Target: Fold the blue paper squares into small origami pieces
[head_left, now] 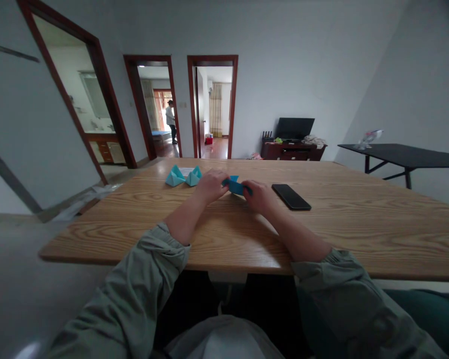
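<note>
Your left hand and right hand pinch opposite ends of the blue paper. Its long axis runs crosswise between your fingers; neither hand is nearer.

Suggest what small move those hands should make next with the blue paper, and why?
Perhaps press the blue paper flatter: the left hand and right hand hold its opposite ends, and a bit of blue juts up between them.
</note>
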Demonstrator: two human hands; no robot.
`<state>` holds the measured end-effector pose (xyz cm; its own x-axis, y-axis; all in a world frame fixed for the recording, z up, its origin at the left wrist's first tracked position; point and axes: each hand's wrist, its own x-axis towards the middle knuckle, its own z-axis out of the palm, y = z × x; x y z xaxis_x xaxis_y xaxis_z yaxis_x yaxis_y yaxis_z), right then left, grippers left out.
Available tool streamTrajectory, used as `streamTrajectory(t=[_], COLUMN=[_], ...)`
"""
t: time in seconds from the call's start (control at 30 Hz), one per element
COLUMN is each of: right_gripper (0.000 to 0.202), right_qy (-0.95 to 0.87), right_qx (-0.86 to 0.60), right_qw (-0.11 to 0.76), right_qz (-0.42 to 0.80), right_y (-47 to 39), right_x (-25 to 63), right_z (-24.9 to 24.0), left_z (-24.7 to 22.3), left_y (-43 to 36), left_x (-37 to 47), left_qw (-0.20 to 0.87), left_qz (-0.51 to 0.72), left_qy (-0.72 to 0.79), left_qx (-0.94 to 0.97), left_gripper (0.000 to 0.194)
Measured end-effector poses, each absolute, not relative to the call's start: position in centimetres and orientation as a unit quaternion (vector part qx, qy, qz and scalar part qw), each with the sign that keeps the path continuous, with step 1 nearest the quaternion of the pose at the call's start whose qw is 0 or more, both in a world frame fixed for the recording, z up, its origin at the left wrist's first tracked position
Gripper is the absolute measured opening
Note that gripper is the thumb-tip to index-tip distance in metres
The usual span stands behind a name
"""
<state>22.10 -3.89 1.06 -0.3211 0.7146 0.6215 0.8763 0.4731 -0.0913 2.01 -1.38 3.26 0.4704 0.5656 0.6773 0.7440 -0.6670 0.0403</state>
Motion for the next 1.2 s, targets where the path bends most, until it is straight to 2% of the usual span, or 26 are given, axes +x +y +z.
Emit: streamTrajectory(t=[0.23, 0.37, 0.5, 0.67, 0.8, 0.97, 1.2], right_gripper=[0.025, 0.02, 0.019, 0.021, 0.022, 0.018, 0.023], right_qy=[-0.821, -0.832, -0.844, -0.854, -0.849, -0.841, -0.824], right_qx=[-0.537, -0.534, -0.518, -0.498, -0.505, -0.519, -0.553], right_qw=[0.154, 0.112, 0.111, 0.139, 0.154, 0.149, 0.121], right_qz=[-0.12, -0.099, -0.078, -0.056, -0.029, -0.023, -0.019], right_y=[-3.9, -3.7, -3.5, -3.1, -2.8, -2.3, -1.3], right_x=[22.6, 22.5, 22.4, 22.5, 23.0, 23.6, 24.5], right_z=[0.5, -0.1, -0.5, -0.7, -0.6, -1.0, -1.4], left_z=[1.8, 1.2, 0.9, 0.2, -0.3, -0.4, -0.6], left_y=[-0.5, -0.9, -1.5, -0.6, 0.0, 0.2, 0.7], left_x=[0.7, 0.7, 1.4, 1.6, 1.1, 0.7, 0.7], left_qw=[0.119, 0.093, 0.094, 0.054, 0.031, -0.005, -0.024], left_qz=[-0.201, -0.16, -0.146, -0.114, -0.12, -0.113, -0.111], left_qy=[-0.441, -0.447, -0.416, -0.367, -0.39, -0.428, -0.443], left_qx=[-0.867, -0.875, -0.893, -0.922, -0.913, -0.897, -0.889], left_gripper=[0.015, 0.019, 0.03, 0.027, 0.025, 0.023, 0.021])
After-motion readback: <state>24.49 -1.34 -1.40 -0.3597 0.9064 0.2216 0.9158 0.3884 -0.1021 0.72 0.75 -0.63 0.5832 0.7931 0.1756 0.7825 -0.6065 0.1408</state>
